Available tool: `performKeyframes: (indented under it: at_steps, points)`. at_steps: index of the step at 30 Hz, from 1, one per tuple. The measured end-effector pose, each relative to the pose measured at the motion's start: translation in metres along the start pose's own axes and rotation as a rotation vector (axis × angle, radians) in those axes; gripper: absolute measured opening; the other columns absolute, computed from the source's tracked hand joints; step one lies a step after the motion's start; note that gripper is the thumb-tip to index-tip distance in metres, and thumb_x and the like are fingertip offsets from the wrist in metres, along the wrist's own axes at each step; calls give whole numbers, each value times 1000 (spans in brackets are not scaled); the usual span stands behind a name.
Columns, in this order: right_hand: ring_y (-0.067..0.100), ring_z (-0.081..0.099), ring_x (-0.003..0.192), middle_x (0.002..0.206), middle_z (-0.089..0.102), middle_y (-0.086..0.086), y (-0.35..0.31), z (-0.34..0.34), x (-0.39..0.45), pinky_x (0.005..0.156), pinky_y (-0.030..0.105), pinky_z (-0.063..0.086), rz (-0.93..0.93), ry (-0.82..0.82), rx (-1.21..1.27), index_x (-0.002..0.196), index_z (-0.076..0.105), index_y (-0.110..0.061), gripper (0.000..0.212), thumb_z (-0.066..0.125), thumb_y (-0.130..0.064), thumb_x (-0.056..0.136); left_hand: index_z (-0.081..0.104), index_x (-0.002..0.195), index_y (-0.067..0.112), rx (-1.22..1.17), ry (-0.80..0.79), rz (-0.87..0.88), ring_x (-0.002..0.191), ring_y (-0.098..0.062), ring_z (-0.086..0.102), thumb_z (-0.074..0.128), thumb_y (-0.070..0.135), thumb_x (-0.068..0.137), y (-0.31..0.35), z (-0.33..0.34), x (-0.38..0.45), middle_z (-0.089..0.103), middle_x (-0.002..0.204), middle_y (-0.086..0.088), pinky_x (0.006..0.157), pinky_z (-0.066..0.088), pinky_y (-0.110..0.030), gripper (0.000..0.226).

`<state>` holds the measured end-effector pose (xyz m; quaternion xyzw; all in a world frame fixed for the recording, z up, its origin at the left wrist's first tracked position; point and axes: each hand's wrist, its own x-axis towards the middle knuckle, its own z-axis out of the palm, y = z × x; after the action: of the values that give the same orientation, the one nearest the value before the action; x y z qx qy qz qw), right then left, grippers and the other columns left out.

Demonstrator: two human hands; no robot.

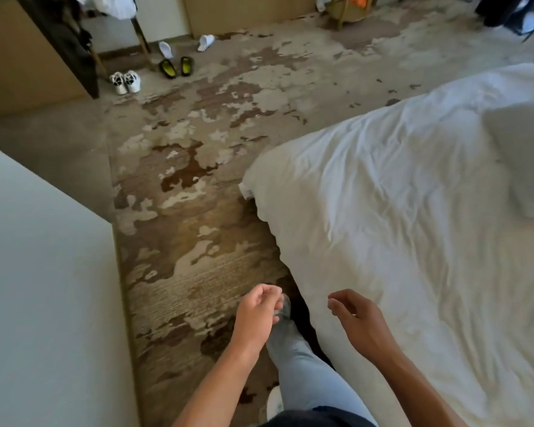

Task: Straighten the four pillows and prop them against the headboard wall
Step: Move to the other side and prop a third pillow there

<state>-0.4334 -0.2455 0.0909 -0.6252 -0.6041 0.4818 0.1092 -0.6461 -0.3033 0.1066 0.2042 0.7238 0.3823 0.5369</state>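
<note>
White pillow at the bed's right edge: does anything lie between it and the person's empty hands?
Nothing visible does. Only rumpled white duvet lies between the right hand, the left hand and the white pillow. Both hands are empty; the headboard wall is out of view.

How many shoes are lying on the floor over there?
6: two white sneakers by the cabinet, two black-and-green shoes beside them, two white slippers nearer the wall. More may be hidden.
</note>
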Motion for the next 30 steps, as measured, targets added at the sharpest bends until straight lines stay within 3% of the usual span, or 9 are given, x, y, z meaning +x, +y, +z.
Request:
performKeyframes:
  at_steps: [4, 8, 14, 19, 27, 30]
  points:
    - [-10, 66, 87, 87, 74, -22, -33, 4, 71, 73, 14, 47, 19, 4, 8, 97, 71, -40, 10, 63, -35, 100, 75, 94, 27, -7, 14, 87, 90, -8, 73, 59, 40, 99, 75, -25, 83, 76, 93, 8, 85, 62, -39, 21]
    - [-11, 65, 84, 84, 72, -25, -93, 11, 166, 68, 13, 45, 9, -21, 2, 93, 70, -40, 13, 62, -33, 100, 74, 97, 25, 12, 68, 113, 93, -10, 73, 57, 38, 100, 152, -63, 160, 76, 96, 7, 86, 61, -38, 21]
    - [-7, 66, 84, 86, 69, -29, -232, 39, 321, 70, 19, 54, -140, -101, -40, 91, 67, -40, 13, 58, -39, 100, 74, 99, 21, -6, 150, 81, 93, -14, 74, 57, 35, 102, 218, -132, 254, 77, 94, 3, 86, 61, -37, 23]
    - [-7, 66, 86, 88, 70, -27, -354, 66, 463, 68, 14, 48, -221, -92, -13, 96, 71, -37, 11, 60, -38, 100, 76, 98, 22, -68, 185, 9, 92, -13, 74, 58, 35, 102, 261, -192, 365, 77, 93, 2, 85, 61, -37, 22]
    - [2, 67, 82, 86, 73, -10, -475, 75, 613, 75, 24, 54, -86, 60, 53, 99, 72, -31, 11, 62, -34, 101, 74, 93, 27, 34, 35, 58, 88, -10, 74, 59, 35, 100, 412, -248, 572, 77, 88, 9, 84, 62, -35, 18]
    - [-1, 67, 83, 88, 73, -11, -491, 58, 649, 73, 18, 50, 12, 159, 88, 100, 72, -31, 10, 62, -33, 101, 74, 92, 27, 111, -102, 88, 88, -12, 74, 59, 36, 99, 487, -230, 640, 77, 87, 7, 86, 62, -40, 19]
